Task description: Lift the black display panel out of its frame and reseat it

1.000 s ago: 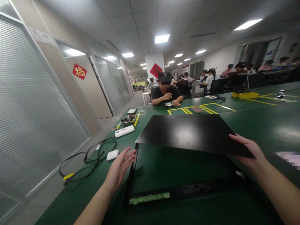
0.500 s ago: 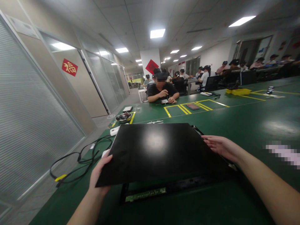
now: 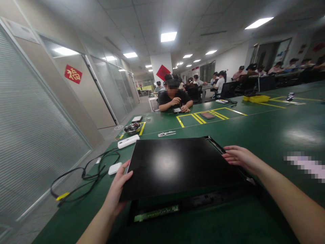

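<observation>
One black panel [image 3: 175, 169], flat and glossy, held above a dark frame [image 3: 200, 202]; near edge clear of the frame's near bar, left near corner jutting past its left side. One left hand [image 3: 117, 186], grip closed on the panel's left edge, thumb on top. One right hand [image 3: 241, 158], fingers at the frame's right rail; whether they hold the rail, the panel's edge or nothing, one cannot tell. One green circuit strip [image 3: 156, 213], exposed on the near bar. One counter [image 3: 266, 135], green, under all; to the left, one white case [image 3: 115, 168] and black cable [image 3: 87, 179].

Risks: uneven lowering may wedge a panel corner on a rail and chip it; a slack left grip may drop the near edge onto the strip; fingers beneath may be pinched.
</observation>
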{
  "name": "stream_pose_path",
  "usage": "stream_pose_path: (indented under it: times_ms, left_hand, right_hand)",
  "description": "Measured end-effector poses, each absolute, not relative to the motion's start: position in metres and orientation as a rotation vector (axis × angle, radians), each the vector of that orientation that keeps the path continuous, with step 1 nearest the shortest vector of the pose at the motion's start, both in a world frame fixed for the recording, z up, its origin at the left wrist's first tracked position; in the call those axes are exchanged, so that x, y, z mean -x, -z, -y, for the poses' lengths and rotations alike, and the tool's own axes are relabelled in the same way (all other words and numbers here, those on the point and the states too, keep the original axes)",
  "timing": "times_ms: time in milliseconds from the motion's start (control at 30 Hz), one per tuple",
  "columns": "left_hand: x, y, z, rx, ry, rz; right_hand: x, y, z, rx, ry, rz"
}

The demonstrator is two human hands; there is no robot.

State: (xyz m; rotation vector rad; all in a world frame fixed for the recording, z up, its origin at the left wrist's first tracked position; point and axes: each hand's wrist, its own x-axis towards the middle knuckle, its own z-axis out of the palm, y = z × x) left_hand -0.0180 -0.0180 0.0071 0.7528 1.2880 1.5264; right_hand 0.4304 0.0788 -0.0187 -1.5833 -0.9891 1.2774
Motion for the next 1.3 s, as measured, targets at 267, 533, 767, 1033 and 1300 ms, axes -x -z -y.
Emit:
stream_pose_path:
  times_ms: [267, 533, 767, 1033, 1300]
  left_hand:
    - [0.012, -0.002, 0.019, -0.777, -1.383, -1.317]
    - [0.006, -0.002, 0.020, -0.791, -1.329, -1.281]
    - [0.006, 0.003, 0.018, -0.809, -1.299, -1.298]
    - [0.009, 0.012, 0.015, -0.796, -1.306, -1.277]
    - [0.014, 0.023, 0.012, -0.813, -1.299, -1.237]
  right_hand:
    - [-0.439, 0.017, -0.080, 1.683, -1.214, 1.068]
    - [-0.445, 0.018, -0.082, 1.709, -1.149, 1.115]
    - [-0.443, 0.033, -0.087, 1.836, -0.883, 1.418]
    - [-0.433, 0.030, -0.082, 1.998, -0.469, 1.759]
    - [-0.421, 0.035, -0.076, 2.029, -0.266, 1.944]
